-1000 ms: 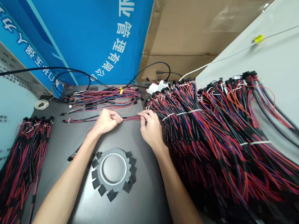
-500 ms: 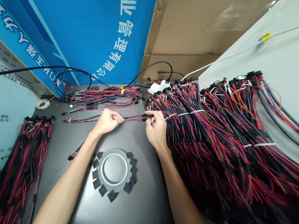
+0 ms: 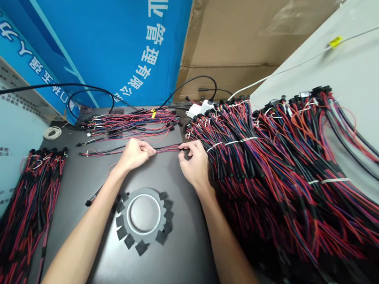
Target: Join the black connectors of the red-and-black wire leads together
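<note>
pinching a red-and-black harness with our left hand and right hand, we hold it over the counter, beyond the gray disc, left of the heaped wires.

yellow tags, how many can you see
2: one yellow tag on the white cable, upper right; another yellow tag on the wire pile at the back, left of centre. More may be hidden.
</note>
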`<action>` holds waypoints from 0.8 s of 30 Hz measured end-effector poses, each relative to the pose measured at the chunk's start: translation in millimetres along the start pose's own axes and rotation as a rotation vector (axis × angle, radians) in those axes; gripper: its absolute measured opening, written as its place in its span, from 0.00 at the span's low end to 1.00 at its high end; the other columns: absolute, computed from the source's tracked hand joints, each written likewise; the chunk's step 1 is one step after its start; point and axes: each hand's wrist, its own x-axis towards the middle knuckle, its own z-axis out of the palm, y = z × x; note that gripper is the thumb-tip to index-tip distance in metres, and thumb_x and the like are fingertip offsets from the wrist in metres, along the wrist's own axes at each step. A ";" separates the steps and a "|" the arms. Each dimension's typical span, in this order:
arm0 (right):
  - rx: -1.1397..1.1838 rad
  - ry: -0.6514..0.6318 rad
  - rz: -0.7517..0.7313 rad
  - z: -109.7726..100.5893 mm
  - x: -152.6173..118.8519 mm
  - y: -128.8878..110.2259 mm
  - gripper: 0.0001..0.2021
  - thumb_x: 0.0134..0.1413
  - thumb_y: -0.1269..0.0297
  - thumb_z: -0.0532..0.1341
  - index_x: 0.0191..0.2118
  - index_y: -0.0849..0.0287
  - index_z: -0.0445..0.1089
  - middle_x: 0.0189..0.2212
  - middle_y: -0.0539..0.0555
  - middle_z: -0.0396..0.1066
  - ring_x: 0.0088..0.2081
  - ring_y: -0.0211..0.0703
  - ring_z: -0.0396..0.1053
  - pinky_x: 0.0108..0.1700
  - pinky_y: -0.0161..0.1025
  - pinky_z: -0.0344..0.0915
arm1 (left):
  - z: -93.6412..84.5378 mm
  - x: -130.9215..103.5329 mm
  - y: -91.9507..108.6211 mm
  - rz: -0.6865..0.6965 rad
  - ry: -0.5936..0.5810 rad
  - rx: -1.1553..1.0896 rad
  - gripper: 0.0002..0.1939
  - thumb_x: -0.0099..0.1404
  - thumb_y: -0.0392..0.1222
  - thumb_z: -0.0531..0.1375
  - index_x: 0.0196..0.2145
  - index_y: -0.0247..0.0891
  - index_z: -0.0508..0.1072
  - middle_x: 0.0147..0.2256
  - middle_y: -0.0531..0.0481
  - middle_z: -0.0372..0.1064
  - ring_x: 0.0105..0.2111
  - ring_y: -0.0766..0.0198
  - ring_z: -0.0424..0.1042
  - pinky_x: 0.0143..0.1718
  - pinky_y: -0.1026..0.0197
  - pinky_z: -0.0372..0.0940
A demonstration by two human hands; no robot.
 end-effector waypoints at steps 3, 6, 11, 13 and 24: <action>0.016 0.016 0.011 0.8 0.1 1.2 0.11 0.48 0.72 0.55 0.33 0.59 0.75 0.32 0.52 0.66 0.29 0.36 0.60 0.37 0.35 0.61 | -0.6 -0.5 2.2 -0.031 0.007 -0.018 0.07 0.47 0.37 0.61 0.22 0.31 0.79 0.19 0.50 0.71 0.20 0.68 0.62 0.24 0.64 0.57; 0.013 0.029 0.018 2.2 0.2 1.2 0.11 0.48 0.73 0.56 0.32 0.59 0.76 0.31 0.51 0.66 0.28 0.35 0.60 0.36 0.35 0.61 | -0.6 -0.8 3.4 -0.044 -0.003 -0.035 0.07 0.47 0.37 0.62 0.23 0.31 0.79 0.19 0.50 0.71 0.20 0.69 0.62 0.24 0.64 0.57; -0.006 0.042 0.039 3.4 0.9 -0.5 0.11 0.48 0.73 0.56 0.31 0.59 0.76 0.29 0.51 0.66 0.26 0.34 0.59 0.35 0.34 0.60 | -1.3 -1.4 5.7 -0.058 -0.038 -0.059 0.06 0.47 0.36 0.61 0.22 0.32 0.78 0.21 0.50 0.72 0.20 0.69 0.62 0.25 0.65 0.58; -0.008 0.044 0.045 3.5 1.2 -0.7 0.10 0.48 0.72 0.56 0.31 0.59 0.76 0.28 0.51 0.66 0.26 0.34 0.60 0.34 0.34 0.60 | -1.9 -1.7 6.5 -0.058 -0.052 -0.064 0.06 0.47 0.35 0.61 0.22 0.32 0.78 0.21 0.50 0.72 0.20 0.69 0.62 0.25 0.65 0.58; -0.004 0.050 0.043 4.6 2.0 1.8 0.10 0.48 0.73 0.57 0.31 0.59 0.77 0.28 0.50 0.66 0.27 0.34 0.62 0.35 0.34 0.62 | -4.0 0.2 2.7 -0.034 -0.064 -0.061 0.07 0.47 0.38 0.61 0.22 0.33 0.77 0.20 0.50 0.71 0.20 0.68 0.64 0.24 0.65 0.58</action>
